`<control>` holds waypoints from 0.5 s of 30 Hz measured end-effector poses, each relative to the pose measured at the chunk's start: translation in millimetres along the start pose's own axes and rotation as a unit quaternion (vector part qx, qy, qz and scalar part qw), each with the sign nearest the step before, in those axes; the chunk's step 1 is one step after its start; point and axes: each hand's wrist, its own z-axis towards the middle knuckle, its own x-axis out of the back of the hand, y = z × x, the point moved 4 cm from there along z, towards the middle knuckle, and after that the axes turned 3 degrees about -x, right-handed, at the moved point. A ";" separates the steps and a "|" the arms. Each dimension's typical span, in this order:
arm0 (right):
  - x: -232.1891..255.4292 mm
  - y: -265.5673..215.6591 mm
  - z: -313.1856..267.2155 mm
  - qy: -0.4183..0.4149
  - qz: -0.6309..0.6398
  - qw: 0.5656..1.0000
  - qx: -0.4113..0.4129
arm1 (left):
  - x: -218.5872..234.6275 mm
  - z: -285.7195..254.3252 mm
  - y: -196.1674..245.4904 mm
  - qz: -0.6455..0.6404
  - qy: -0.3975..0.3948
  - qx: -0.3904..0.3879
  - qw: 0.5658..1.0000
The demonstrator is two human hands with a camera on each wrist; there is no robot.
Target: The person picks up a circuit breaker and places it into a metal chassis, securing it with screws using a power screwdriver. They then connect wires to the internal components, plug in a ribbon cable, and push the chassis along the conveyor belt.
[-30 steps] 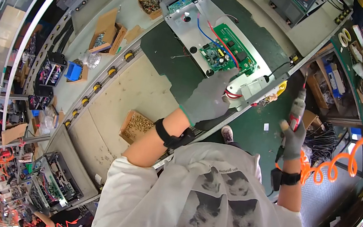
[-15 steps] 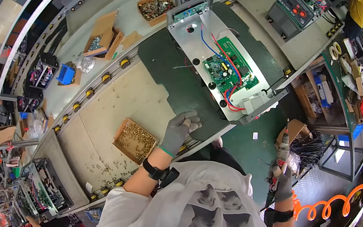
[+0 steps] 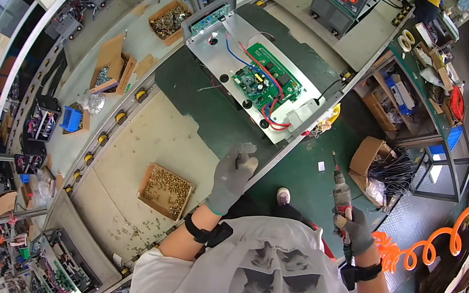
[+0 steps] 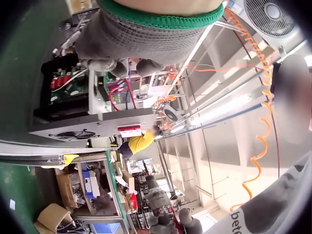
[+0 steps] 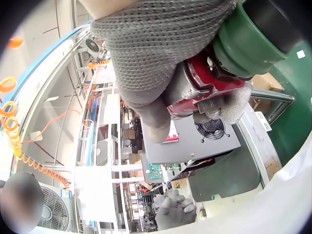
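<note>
The gloved left hand (image 3: 233, 178) is over the near table edge, below the metal chassis (image 3: 209, 53), fingers loosely curled; in the right wrist view this hand (image 5: 175, 210) shows no object in it. The gloved right hand (image 3: 357, 229) grips a red and grey power screwdriver (image 3: 340, 192), its bit pointing up and away, over the floor right of the table. In the right wrist view the fingers wrap round the red tool body (image 5: 195, 87). A green circuit board (image 3: 260, 74) with red and blue wires lies in the chassis, apart from both hands.
A cardboard box of brass-coloured screws (image 3: 165, 192) sits left of the left hand, with loose screws around it. A grey machine (image 3: 336, 4) stands farther up the line. Shelving (image 3: 403, 98), a box of black cables (image 3: 369, 164) and an orange coiled hose (image 3: 452, 229) are at right.
The left hand first withdrew from the chassis wires to the near table edge, then turned slightly there. The right hand still grips the screwdriver, whose bit now tilts more to the left.
</note>
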 end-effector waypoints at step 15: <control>52.3 -1.0 50.8 -0.180 -0.136 0.971 0.085 | -117.4 67.2 73.8 0.683 0.034 0.030 0.729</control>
